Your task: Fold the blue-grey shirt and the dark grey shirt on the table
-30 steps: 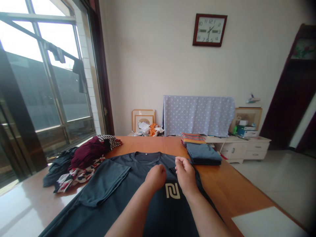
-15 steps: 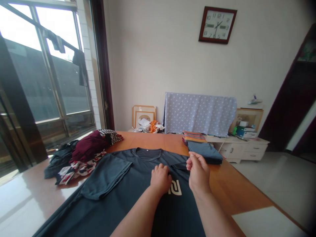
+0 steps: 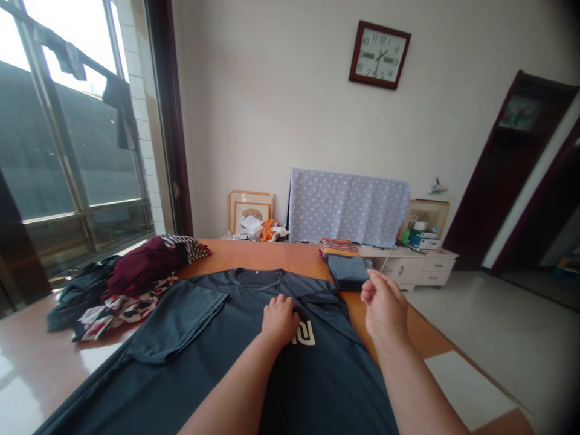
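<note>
A dark T-shirt point(image 3: 217, 338) lies spread over the table, its collar at the far side and a pale printed mark on the chest. Both sleeves are laid inward across the front. On the chest, left of the print, rests my left hand point(image 3: 280, 320), its fingers curled and pressed into the cloth. My right hand point(image 3: 385, 305) is raised beyond the shirt's right side, apart from the fabric. Its thumb and fingertips are pinched together; anything between them is too small to make out. Behind that hand sits a stack of folded dark clothes point(image 3: 347, 272).
A loose heap of clothes point(image 3: 145, 266) lies at the table's left. Striped folded cloth point(image 3: 338, 246) sits behind the dark stack. A white sheet point(image 3: 471, 380) lies on the table's right. Beyond stand a dotted cloth cover point(image 3: 348, 205) and a white cabinet point(image 3: 426, 269).
My right hand has moved right, away from the shirt's sleeve, still pinched. My left hand stays on the chest of the shirt. The view has turned slightly to the right.
</note>
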Tool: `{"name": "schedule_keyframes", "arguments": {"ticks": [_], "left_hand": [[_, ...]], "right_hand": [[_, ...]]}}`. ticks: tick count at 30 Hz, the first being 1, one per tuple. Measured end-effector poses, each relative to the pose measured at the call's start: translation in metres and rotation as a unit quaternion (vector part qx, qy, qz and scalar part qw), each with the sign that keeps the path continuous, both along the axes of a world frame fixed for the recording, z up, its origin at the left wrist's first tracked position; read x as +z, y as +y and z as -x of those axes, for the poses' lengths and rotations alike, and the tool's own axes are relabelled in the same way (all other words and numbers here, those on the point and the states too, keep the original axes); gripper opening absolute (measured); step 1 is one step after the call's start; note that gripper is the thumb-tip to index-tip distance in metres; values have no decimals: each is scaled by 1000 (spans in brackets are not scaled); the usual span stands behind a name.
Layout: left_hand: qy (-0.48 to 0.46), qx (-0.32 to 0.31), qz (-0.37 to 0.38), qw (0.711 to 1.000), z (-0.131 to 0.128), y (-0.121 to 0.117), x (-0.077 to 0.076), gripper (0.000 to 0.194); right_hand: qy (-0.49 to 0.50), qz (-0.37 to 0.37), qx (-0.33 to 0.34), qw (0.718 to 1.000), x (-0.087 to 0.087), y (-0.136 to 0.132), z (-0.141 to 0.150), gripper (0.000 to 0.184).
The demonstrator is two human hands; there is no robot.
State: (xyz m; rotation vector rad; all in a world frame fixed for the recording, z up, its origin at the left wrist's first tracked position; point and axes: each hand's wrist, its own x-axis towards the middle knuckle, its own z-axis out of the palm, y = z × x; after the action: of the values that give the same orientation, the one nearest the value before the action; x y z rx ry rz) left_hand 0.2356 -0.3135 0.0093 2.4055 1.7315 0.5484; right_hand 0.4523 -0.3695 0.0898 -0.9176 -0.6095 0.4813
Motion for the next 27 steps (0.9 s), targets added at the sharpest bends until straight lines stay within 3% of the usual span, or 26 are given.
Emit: {"name": "schedule_keyframes", "arguments": {"ticks": [4,7,9,12,14,15,16,17,20,21,22,24,27], "left_hand": [[5,1,-3,1000,-1,1,1,27],[6,-3,-2,1000,-1,1,1,28],[7,-4,-2,1000,-1,1,2,28],[7,-6,0,1000,-1,1,2,28],[7,-7,3,1000,-1,0,3,28],[7,-7,4,1000,-1,0,4,29],[8,-7,5,1000,-1,0,4,29],[9,-7,6,1000,-1,0,4,29],[14,-9,8,1000,0,1,5,29],[14,-10,10,1000,0,1,5,29],[14,-12,10,1000,0,1,4,29],[11,-13,9,1000,0,2,4,28],[5,-14,7,1000,0,2,4,28]], "right_hand": [[-93,91,7,991,-23,6,-11,36],[-246,168,35,954,-40,18,-7,36],[-382,217,48,897,-49,26,-1,31],[-559,285,53,777,-60,35,12,28],[-627,322,53,707,-66,40,19,28],[-642,334,56,688,-69,43,21,23],[-641,338,61,686,-71,45,21,17],[-620,334,66,706,-72,49,20,10],[-410,270,29,871,-71,57,3,7],[-322,244,-1,915,-69,59,-6,11],[-248,223,-35,942,-67,60,-16,15],[-177,205,-80,959,-63,59,-36,23],[-139,180,-77,971,-59,52,-58,22]]}}
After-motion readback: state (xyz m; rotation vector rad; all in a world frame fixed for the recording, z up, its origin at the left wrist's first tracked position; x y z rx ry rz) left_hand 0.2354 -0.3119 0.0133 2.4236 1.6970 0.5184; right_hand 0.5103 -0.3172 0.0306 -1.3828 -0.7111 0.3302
